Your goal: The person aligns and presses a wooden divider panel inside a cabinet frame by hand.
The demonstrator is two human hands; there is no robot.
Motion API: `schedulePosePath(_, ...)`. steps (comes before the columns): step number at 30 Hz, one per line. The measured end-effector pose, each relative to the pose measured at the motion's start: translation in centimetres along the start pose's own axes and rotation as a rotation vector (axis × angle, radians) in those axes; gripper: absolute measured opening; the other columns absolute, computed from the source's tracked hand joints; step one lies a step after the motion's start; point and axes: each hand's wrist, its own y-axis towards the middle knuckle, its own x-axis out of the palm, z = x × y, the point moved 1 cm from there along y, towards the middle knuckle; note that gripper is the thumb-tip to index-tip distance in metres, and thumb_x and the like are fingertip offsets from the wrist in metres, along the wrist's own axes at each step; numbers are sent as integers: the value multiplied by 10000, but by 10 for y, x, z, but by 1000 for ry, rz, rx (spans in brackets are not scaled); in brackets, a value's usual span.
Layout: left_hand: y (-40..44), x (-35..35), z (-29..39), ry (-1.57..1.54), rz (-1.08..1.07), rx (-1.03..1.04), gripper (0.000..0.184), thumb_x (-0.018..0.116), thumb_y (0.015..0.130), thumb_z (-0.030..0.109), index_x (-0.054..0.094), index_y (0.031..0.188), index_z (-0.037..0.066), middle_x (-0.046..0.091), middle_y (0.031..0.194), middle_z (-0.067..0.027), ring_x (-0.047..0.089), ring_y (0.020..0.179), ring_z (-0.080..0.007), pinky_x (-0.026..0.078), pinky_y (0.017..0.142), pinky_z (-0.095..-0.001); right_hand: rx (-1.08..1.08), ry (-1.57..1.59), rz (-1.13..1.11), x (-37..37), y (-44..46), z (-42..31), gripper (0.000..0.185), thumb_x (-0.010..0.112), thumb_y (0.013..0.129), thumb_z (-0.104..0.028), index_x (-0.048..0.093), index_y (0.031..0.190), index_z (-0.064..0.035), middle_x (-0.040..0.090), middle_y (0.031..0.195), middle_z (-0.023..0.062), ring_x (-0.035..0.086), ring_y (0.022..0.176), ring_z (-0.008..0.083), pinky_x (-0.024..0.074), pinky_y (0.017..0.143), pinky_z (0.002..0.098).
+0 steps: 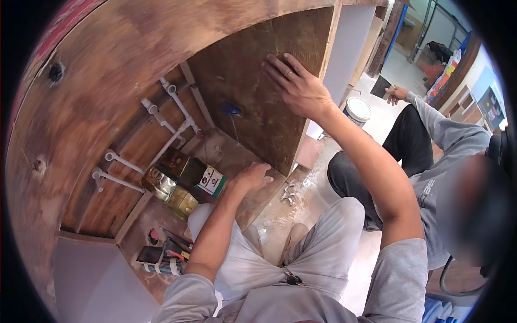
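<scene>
My right hand (297,89) lies flat with stretched fingers against a brown wooden side panel (253,81) inside a curved wooden cabinet. A ring shows on one finger. Lower down, my left hand (250,176) is open above the cabinet floor (237,153), its fingers apart and no object in them. Whether it touches the floor, I cannot tell. Beside it stands a rectangular tin with a white and green label (211,181). Farther left are a shiny metal tin (159,183) and a yellowish container (182,203). A small blue piece (231,109) sits on the panel.
White plastic pipes (180,134) run along the back wall. Several tools (175,250) lie at the cabinet's lower left. A co-worker in a grey sleeve (458,126) crouches at right, holding a dark flat sheet (380,86) near a white bucket (357,109). Debris (289,195) litters the floor.
</scene>
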Motion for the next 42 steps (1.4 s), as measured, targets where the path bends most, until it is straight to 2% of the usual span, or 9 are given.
schedulePosePath(7, 0, 1, -1, -157, 192, 47, 335, 663, 858, 259, 646, 1078, 6, 658, 1037, -222, 623, 991, -367, 491, 851, -416, -104, 107, 53, 1, -3, 3, 391, 501, 817, -254, 677, 1132, -104, 510, 1365, 53, 376, 1347, 262, 264, 1149, 404)
schedulePosePath(10, 8, -35, 13, -538, 496, 49, 253, 664, 865, 245, 672, 920, -1, 678, 823, -167, 647, 747, -280, 493, 698, -375, -111, 186, 11, 0, -2, 3, 424, 518, 803, -219, 632, 1196, -109, 518, 1351, 42, 403, 1327, 263, 277, 1138, 430)
schedulePosePath(13, 24, -95, 31, -589, 1032, 129, 238, 674, 866, 238, 671, 867, 0, 646, 739, -96, 583, 659, -152, 468, 628, -327, -52, 236, 330, -3, -7, 7, 494, 548, 831, -206, 531, 1314, -105, 503, 1363, 86, 384, 1344, 274, 271, 1127, 467)
schedulePosePath(17, 42, -156, 85, -738, 1350, 361, 307, 761, 788, 174, 692, 1047, 24, 632, 941, -88, 583, 690, -172, 483, 654, -316, 715, 274, 735, -23, -16, 11, 558, 517, 938, -288, 374, 1420, -47, 452, 1390, 212, 417, 1320, 320, 314, 1075, 481)
schedulePosePath(19, 66, -161, 94, -556, 1510, 477, 367, 789, 756, 149, 694, 1095, 46, 612, 1001, -84, 583, 705, -175, 488, 664, -299, 1003, 737, 853, 0, 2, 3, 568, 500, 951, -288, 344, 1408, 12, 459, 1361, 257, 459, 1249, 399, 369, 1026, 469)
schedulePosePath(26, 92, -146, 108, -933, 1591, 437, 231, 763, 784, 135, 734, 992, 39, 653, 968, -98, 613, 854, -178, 488, 774, -289, 1164, 1013, 822, 17, 2, -3, 500, 453, 982, -325, 395, 1316, 42, 558, 1157, 293, 564, 1029, 474, 462, 840, 467)
schedulePosePath(32, 90, -156, 104, -695, 1622, 493, 114, 694, 836, 106, 690, 890, 5, 654, 943, -109, 623, 863, -236, 488, 756, -331, 1163, 1044, 844, 14, 1, -3, 460, 469, 976, -320, 417, 1275, 25, 596, 1047, 274, 591, 934, 470, 471, 771, 469)
schedulePosePath(35, 90, -164, 98, -152, 1691, 532, 87, 621, 861, 49, 588, 927, 3, 586, 913, -129, 577, 856, -310, 469, 755, -398, 1191, 1062, 829, 15, 0, -5, 452, 473, 974, -321, 424, 1265, 21, 605, 1016, 263, 596, 916, 464, 474, 762, 466)
schedulePosePath(42, 97, -169, 88, -140, 1615, 565, 109, 551, 900, 49, 519, 995, 7, 563, 932, -153, 549, 878, -339, 442, 770, -420, 1175, 986, 828, 15, 0, -4, 448, 482, 971, -321, 430, 1250, 26, 604, 997, 258, 595, 903, 463, 476, 759, 462)
